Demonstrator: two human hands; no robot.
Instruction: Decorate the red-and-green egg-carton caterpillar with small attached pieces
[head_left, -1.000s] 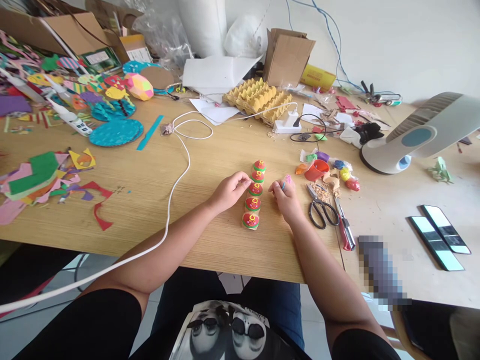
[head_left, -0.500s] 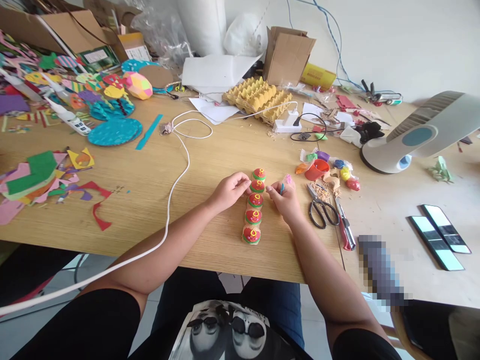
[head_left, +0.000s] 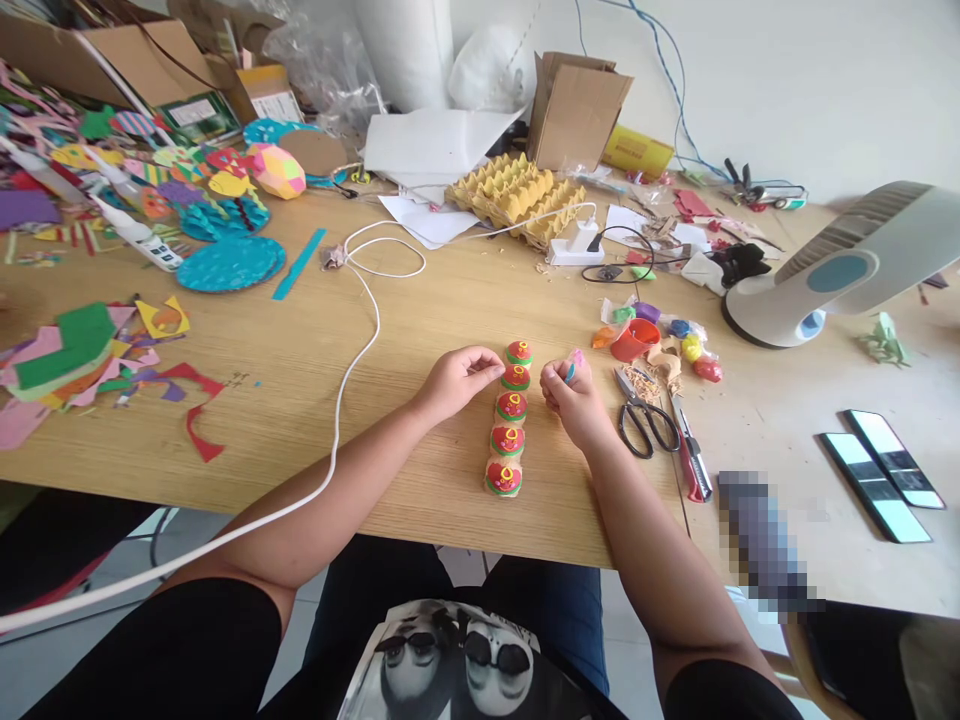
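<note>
A row of several egg-carton cups [head_left: 508, 440] stands on the table in front of me, pointing away from my body. Each cup bears a domed red top with a green rim, a yellow loop and a small face. My left hand [head_left: 459, 384] is closed in a pinch, its fingertips right beside the left edge of the second cup from the far end. Whether anything is between them is hidden. Off to the row's right, my right hand [head_left: 576, 402] is curled around a thin tool [head_left: 570, 373] with a blue part showing; a pink bit shows behind the fingers.
Scissors [head_left: 646, 415], a red cutter knife [head_left: 691, 455] and a red cup [head_left: 634, 340] with bagged clay lie to the right. Further right are a fan [head_left: 825, 270] and two phones. A white cable [head_left: 352, 370] crosses on the left, near paper scraps [head_left: 82, 350]. Egg trays [head_left: 517, 195] sit behind.
My right hand has drawn back to the right, away from the second cup, and its fingers have curled in. The row has shifted slightly toward me. My left hand stays nearly in place.
</note>
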